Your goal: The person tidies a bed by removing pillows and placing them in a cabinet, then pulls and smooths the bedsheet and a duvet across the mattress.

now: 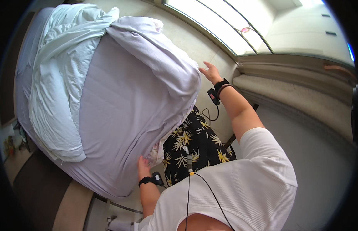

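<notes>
A pale blue duvet is seen bunched along the far left side of the bed, beside the lilac fitted sheet stretched over the mattress. The left hand is pressed against the sheet's lower edge at the near corner, where its fingers are tucked out of sight, so their state cannot be told. The right hand is held open, fingers spread, just beside the sheet's raised upper corner, below the window.

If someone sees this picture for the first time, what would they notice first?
Probably the big bed with its lilac sheet, filling the left and centre, with a crumpled pale blue cover along its far side. Then the left hand and right hand at the sheet's near corner.
</notes>
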Motion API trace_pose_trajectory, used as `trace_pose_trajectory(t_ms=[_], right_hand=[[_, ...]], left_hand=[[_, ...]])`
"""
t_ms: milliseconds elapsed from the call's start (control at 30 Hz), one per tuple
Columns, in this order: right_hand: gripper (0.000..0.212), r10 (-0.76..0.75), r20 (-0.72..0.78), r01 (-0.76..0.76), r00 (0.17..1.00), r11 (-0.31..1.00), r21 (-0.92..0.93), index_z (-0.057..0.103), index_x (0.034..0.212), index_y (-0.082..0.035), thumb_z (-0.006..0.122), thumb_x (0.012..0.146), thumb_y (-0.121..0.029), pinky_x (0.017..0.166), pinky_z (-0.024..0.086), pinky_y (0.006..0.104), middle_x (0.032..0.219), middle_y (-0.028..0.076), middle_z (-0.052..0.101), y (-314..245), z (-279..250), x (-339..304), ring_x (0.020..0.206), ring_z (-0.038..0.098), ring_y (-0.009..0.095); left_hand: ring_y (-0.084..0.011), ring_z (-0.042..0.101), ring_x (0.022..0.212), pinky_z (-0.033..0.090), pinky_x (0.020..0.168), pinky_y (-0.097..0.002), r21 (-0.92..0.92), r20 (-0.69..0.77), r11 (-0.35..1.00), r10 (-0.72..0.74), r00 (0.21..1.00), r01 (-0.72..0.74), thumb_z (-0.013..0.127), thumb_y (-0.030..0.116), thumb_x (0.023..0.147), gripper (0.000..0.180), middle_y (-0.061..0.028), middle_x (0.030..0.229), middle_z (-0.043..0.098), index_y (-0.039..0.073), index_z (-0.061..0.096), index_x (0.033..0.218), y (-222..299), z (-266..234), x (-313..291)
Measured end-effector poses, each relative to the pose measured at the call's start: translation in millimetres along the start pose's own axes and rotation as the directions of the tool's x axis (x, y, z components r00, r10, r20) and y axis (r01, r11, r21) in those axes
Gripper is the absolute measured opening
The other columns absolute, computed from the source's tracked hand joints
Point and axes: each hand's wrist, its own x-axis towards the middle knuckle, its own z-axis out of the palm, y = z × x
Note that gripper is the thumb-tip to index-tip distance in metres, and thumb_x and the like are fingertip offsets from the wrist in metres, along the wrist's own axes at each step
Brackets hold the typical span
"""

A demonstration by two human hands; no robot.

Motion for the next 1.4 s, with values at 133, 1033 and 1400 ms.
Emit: trace_pose_trajectory(t_ms=[133, 1033, 1400], right_hand=[[0.058, 0.045, 0.275, -0.042, 0.960, 0.999, -0.017, 0.045, 0.115, -0.005, 0.061, 0.068, -0.035, 0.084, 0.039, 0.0353, 0.104, 0.018, 0.053, -6, 38, 37, 0.099, 0.050, 0.029], [0.025, -0.205, 0.107, 0.229, 0.973, 0.795, -0.562, 0.055, 0.070, 0.000, 0.047, 0.076, -0.022, 0.064, 0.043, 0.0402, 0.071, 0.021, 0.056, 41, 13, 54, 0.069, 0.054, 0.036], [0.049, 0.663, 0.619, -0.897, 0.420, 0.405, 0.176, 0.040, 0.109, -0.016, 0.040, 0.078, -0.054, 0.083, 0.031, 0.0460, 0.119, 0.002, 0.041, 103, 70, -35, 0.110, 0.040, 0.021]], left_hand=[[-0.0213, 0.033, 0.115, 0.016, 0.091, -0.0538, 0.245, 0.234, 0.965, 0.035, 0.972, -0.094, 0.044, 0.046, 0.077, 0.055, -0.0093, 0.127, 0.033, 0.016, 0.034, 0.123, -11, 82, -8], [-0.0133, 0.053, 0.046, 0.038, 0.036, -0.0249, -0.005, 0.231, 0.929, -0.358, 0.905, 0.369, 0.060, 0.023, 0.074, 0.015, 0.0014, 0.055, 0.049, 0.014, 0.049, 0.071, -75, 160, 18], [-0.0232, 0.055, 0.072, 0.041, 0.068, -0.0420, -0.627, -0.231, 0.744, -0.463, 0.856, 0.233, 0.035, 0.044, 0.084, 0.042, -0.0081, 0.082, 0.050, 0.006, 0.042, 0.100, -92, 89, 78]])
